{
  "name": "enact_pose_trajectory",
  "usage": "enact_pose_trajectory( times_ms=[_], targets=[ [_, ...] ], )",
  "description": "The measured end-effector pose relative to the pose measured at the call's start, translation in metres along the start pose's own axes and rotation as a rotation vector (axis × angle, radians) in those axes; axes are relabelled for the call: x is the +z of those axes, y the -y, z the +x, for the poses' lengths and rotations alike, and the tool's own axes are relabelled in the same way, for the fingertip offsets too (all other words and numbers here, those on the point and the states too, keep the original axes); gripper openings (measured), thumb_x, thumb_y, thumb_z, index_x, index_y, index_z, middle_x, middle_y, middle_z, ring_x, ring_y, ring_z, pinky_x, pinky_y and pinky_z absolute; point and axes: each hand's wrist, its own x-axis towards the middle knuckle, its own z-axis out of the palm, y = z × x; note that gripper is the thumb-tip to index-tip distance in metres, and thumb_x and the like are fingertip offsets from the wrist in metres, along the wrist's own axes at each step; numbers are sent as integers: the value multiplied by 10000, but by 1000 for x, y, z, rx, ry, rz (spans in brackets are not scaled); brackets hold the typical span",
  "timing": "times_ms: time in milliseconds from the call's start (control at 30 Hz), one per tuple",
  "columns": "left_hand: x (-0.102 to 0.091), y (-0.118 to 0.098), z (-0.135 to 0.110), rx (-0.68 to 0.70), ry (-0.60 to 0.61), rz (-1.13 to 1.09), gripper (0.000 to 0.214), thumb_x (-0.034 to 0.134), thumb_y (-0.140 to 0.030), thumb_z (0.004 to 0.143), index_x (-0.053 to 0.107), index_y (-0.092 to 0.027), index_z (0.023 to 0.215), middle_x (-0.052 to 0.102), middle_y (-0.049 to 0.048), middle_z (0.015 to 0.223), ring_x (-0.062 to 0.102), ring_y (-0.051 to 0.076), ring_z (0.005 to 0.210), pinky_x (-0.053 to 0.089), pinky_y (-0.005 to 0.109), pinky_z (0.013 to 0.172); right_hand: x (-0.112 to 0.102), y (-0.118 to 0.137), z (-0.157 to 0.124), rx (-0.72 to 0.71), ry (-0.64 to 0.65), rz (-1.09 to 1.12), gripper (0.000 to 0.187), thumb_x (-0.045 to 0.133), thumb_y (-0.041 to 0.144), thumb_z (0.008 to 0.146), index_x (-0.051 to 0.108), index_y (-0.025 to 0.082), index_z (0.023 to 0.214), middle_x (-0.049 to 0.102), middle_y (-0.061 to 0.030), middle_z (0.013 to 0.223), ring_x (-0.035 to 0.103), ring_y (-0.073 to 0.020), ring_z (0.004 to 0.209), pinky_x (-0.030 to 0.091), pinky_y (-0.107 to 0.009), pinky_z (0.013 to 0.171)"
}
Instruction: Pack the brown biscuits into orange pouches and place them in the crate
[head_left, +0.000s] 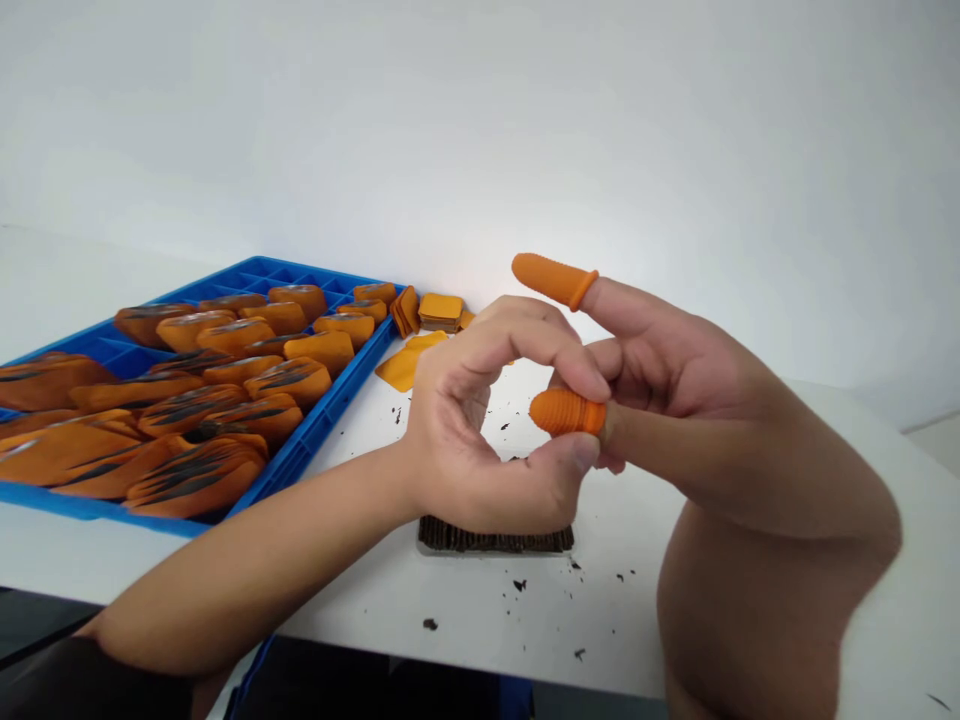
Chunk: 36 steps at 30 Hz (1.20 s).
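My left hand [480, 430] pinches the rim of a ribbed orange finger cot [564, 410] between thumb and forefinger. That cot sits over the thumb tip of my right hand [660, 370]. A second orange finger cot [551, 280] covers the right forefinger, which is stretched out above. The right hand's thumb and forefinger are apart, its other fingers curled and partly hidden. Below my left hand, a shallow tray [495, 553] holds a row of thin dark brown pieces, mostly covered by the hand.
On the left lies a blue divided tray [315, 440] with many orange packets [199, 475] in its compartments. Behind my left hand are a stack of orange sheets [441, 308] and a loose orange piece [409, 362]. Dark crumbs [430, 624] dot the white table [390, 600].
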Motion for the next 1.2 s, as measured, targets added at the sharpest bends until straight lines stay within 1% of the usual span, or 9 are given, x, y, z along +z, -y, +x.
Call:
enact_pose_trajectory(
  times_ms=[167, 400, 533, 667, 800, 900, 1033, 1100, 1200],
  targets=[
    [1, -2, -2, -70, -2, 10, 280, 831, -285, 792, 637, -227, 986, 696, 6, 797, 674, 135, 702, 601, 305, 718, -6, -4, -1, -34, 49, 0, 877, 823, 428, 941, 378, 473, 1695, 700, 63, 815, 594, -104, 618, 550, -231, 578],
    [3, -2, -1, -46, 7, -50, 263, 831, -243, 844, 651, -224, 1035, 705, -20, 725, 683, 127, 704, 600, 314, 774, -6, -4, -2, -52, 40, 8, 737, 785, 419, 964, 479, 514, 1628, 647, 94, 705, 595, -111, 592, 552, -243, 579],
    [1, 5, 1, 12, 33, -11, 308, 872, -315, 813, 681, -218, 1035, 716, -14, 722, 657, 134, 732, 563, 339, 813, -8, -6, -2, -37, 78, 42, 840, 826, 400, 935, 414, 540, 1654, 659, 112, 722, 594, -90, 575, 541, -221, 563],
    [-4, 11, 1, 66, 82, 24, 292, 872, -409, 831, 735, -236, 1022, 749, 17, 821, 679, 156, 765, 584, 369, 819, -4, -6, -1, -15, 61, 51, 923, 841, 379, 919, 352, 499, 1693, 650, 121, 716, 625, -87, 600, 552, -200, 589],
    [-9, 15, -3, -13, 121, 20, 352, 929, -505, 818, 802, -222, 985, 737, 78, 927, 677, 199, 878, 598, 349, 747, 3, -6, 4, 53, -21, -12, 1051, 870, 348, 877, 273, 429, 1738, 678, 100, 770, 716, -116, 744, 665, -254, 813],
    [-6, 14, -8, -77, 98, -1, 357, 936, -520, 822, 824, -250, 1027, 717, 70, 950, 669, 201, 939, 593, 332, 787, 3, -12, 9, 38, -69, -62, 1015, 881, 406, 867, 338, 395, 1724, 769, 12, 996, 779, -192, 980, 693, -358, 964],
    [3, 7, -13, -227, 22, -24, 250, 873, -471, 912, 834, -259, 1040, 706, 61, 1021, 633, 180, 1005, 562, 347, 960, 1, -22, 16, -62, -139, -54, 1119, 948, 518, 759, 379, 321, 1702, 781, -56, 1165, 789, -283, 1086, 723, -396, 850],
    [6, 3, -12, -292, 15, -49, 244, 877, -473, 908, 837, -253, 1003, 684, 54, 985, 611, 166, 952, 541, 322, 869, 1, -25, 19, -70, -169, -50, 1093, 935, 573, 761, 408, 306, 1680, 779, -38, 1051, 798, -281, 1027, 718, -388, 775],
    [9, -4, -8, -406, -23, -86, 284, 887, -486, 893, 794, -219, 859, 564, 13, 773, 560, 137, 789, 483, 307, 732, 1, -27, 22, -105, -162, -46, 905, 866, 635, 836, 518, 307, 1605, 705, 17, 787, 758, -220, 774, 666, -347, 637]
  ],
)
